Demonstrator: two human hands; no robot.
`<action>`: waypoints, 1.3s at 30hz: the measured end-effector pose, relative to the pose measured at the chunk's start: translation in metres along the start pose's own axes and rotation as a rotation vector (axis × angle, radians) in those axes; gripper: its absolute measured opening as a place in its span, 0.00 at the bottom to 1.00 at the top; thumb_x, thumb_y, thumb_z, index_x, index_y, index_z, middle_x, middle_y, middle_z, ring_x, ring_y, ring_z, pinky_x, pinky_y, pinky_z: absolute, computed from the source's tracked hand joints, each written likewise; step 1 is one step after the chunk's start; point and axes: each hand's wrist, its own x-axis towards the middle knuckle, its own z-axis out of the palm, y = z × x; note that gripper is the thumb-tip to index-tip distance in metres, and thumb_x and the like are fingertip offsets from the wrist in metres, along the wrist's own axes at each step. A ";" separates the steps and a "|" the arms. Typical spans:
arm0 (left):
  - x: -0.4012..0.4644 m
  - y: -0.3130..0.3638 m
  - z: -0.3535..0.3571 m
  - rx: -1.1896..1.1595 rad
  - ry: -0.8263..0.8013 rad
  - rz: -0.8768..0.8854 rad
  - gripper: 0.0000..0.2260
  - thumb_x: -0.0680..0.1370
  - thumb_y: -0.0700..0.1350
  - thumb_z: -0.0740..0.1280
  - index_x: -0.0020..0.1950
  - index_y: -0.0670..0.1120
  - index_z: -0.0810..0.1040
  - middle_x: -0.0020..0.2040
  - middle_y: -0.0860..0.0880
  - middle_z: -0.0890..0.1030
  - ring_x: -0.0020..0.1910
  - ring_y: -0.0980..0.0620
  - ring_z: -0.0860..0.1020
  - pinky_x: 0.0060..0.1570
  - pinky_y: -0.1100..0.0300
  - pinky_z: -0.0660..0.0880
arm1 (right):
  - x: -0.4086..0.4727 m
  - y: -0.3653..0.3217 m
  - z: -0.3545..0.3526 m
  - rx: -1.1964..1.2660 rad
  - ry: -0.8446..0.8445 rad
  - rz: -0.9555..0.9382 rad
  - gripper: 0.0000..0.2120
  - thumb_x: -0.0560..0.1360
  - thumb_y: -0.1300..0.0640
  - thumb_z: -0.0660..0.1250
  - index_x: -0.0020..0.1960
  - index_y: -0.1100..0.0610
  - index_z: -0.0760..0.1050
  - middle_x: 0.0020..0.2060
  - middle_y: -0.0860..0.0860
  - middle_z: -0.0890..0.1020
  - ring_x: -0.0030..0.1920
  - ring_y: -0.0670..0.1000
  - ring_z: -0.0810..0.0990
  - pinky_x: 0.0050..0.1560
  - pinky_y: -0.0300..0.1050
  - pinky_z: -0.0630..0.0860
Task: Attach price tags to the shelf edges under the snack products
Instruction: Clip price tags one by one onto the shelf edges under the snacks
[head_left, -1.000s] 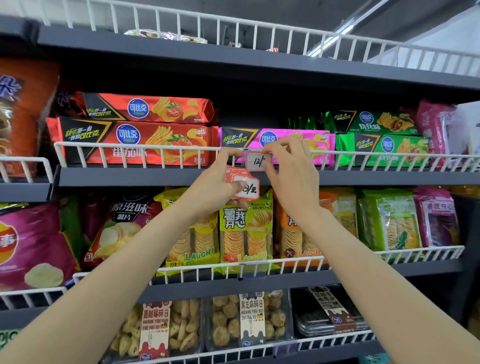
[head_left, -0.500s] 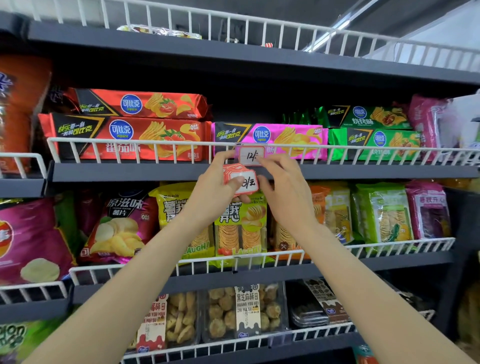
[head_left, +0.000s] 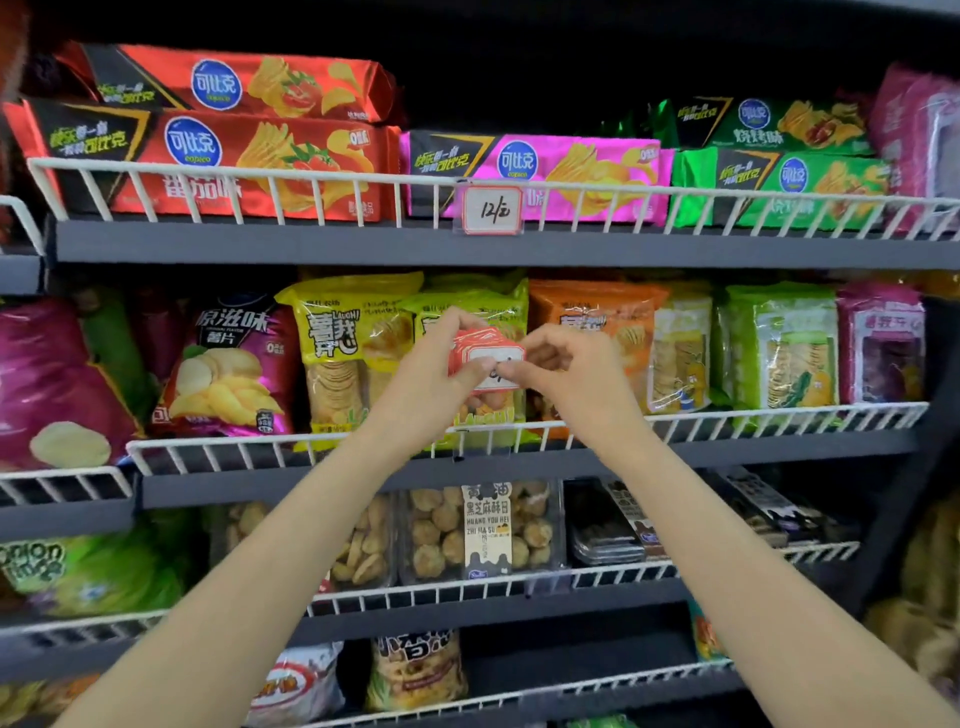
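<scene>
A red-and-white price tag (head_left: 492, 210) marked 12 hangs on the white wire rail (head_left: 311, 179) of the upper shelf, under the pink chip pack (head_left: 576, 169). Below it, in front of the yellow-green chip bags (head_left: 358, 332), my left hand (head_left: 434, 371) grips a small stack of red-and-white price tags (head_left: 480, 345). My right hand (head_left: 563, 374) pinches the front tag of that stack at its lower edge. Both hands meet just above the middle shelf's wire rail (head_left: 779, 413).
Red chip packs (head_left: 249, 156) and green chip packs (head_left: 779, 182) flank the pink one. An orange chip bag (head_left: 597, 312), green bags (head_left: 784, 348) and purple bags (head_left: 57, 379) fill the middle shelf. Clear boxes of cookies (head_left: 441, 530) sit below. A clear tag holder (head_left: 483, 441) hangs on the middle rail.
My right hand left the 12 tag on the upper rail and came down to the stack. Both hands dropped to the middle shelf, and the view tilted down.
</scene>
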 end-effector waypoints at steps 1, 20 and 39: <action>-0.003 -0.004 0.001 -0.016 -0.003 -0.009 0.05 0.80 0.39 0.61 0.53 0.47 0.69 0.50 0.49 0.79 0.36 0.53 0.83 0.37 0.61 0.79 | -0.001 0.004 0.002 0.034 -0.001 0.012 0.03 0.68 0.56 0.75 0.39 0.53 0.81 0.34 0.53 0.82 0.36 0.53 0.79 0.41 0.49 0.75; -0.043 -0.050 0.017 0.072 0.128 -0.312 0.05 0.81 0.40 0.58 0.55 0.43 0.70 0.44 0.45 0.81 0.31 0.57 0.81 0.34 0.62 0.78 | -0.018 0.049 0.014 -0.060 -0.080 0.028 0.10 0.77 0.66 0.60 0.52 0.60 0.80 0.39 0.52 0.82 0.35 0.48 0.79 0.34 0.33 0.70; -0.055 -0.049 0.031 0.223 0.053 -0.368 0.18 0.80 0.43 0.60 0.70 0.45 0.68 0.63 0.47 0.74 0.57 0.49 0.76 0.57 0.73 0.66 | -0.025 0.060 0.019 -0.486 -0.070 -0.155 0.08 0.80 0.57 0.59 0.54 0.55 0.76 0.37 0.55 0.82 0.36 0.57 0.77 0.33 0.51 0.75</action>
